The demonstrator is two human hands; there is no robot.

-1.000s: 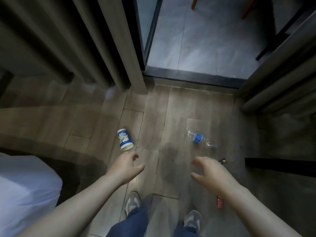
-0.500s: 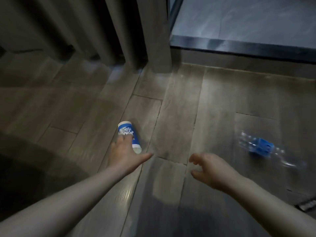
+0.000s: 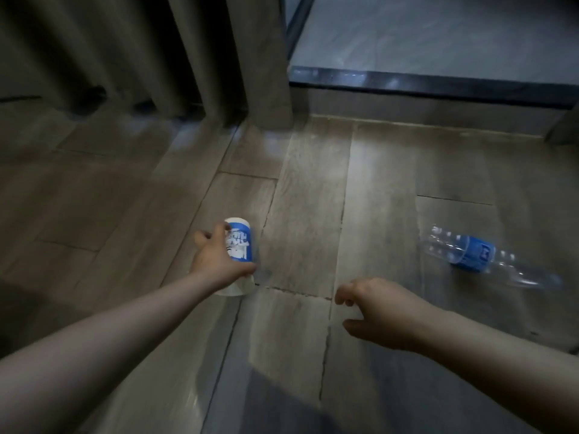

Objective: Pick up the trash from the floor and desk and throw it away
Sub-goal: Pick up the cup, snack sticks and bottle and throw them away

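A blue and white paper cup (image 3: 239, 245) lies on its side on the wood-look floor, a little left of the middle. My left hand (image 3: 216, 260) is over it, the fingers curling round its left side and the thumb at its lower right. A clear plastic bottle (image 3: 476, 255) with a blue label lies on the floor at the right, apart from both hands. My right hand (image 3: 372, 311) hovers low over the floor between cup and bottle, fingers loosely curled, holding nothing.
Grey curtains (image 3: 175, 57) hang to the floor at the upper left. A dark door sill (image 3: 438, 83) runs across the upper right, with a grey tiled floor (image 3: 438, 29) beyond it.
The view has dropped closer to the floor. My left hand has moved forward from just short of the cup to closing round it. My right hand has stayed low and empty.
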